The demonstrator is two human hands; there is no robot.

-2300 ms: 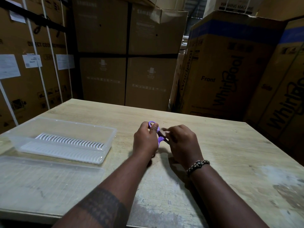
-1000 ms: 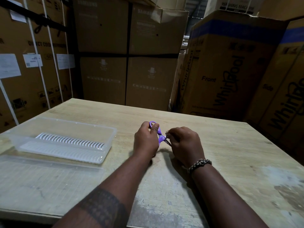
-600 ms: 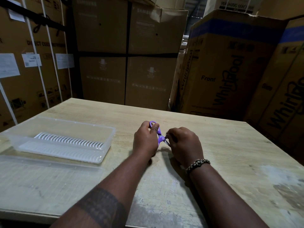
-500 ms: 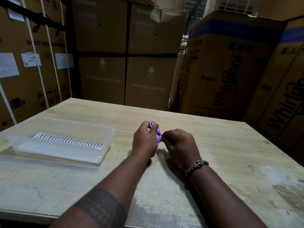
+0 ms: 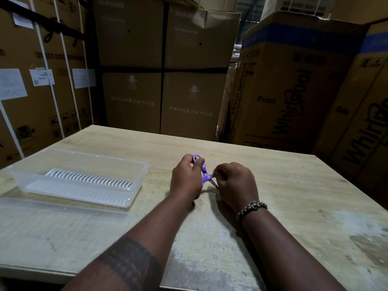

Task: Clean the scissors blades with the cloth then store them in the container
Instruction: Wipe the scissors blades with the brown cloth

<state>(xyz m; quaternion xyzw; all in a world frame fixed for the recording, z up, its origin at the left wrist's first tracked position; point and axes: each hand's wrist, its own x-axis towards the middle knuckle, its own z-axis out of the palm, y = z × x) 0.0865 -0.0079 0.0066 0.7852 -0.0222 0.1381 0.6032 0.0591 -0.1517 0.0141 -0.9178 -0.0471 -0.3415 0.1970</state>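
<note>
Small scissors (image 5: pixel 205 174) with purple handles are held over the wooden table (image 5: pixel 294 196). My left hand (image 5: pixel 185 179) grips the handle loops, thumb through the upper loop. My right hand (image 5: pixel 236 183) is closed around the blades just right of the pivot. Only a thin grey edge of the cloth (image 5: pixel 214 171) shows at its fingertips. A short stretch of dark blade pokes out below that hand. The clear plastic container (image 5: pixel 144 169) stands open to the left, with a white ribbed insert inside.
The container's clear lid (image 5: pixel 54 225) lies flat at the table's near left. Tall cardboard appliance boxes (image 5: pixel 289 85) wall in the table at the back and on both sides. The table's near right surface is worn and stained.
My right hand has slid a little away from the pivot along the blades, so the purple pivot shows again. My left hand and the scissors have stayed in place.
</note>
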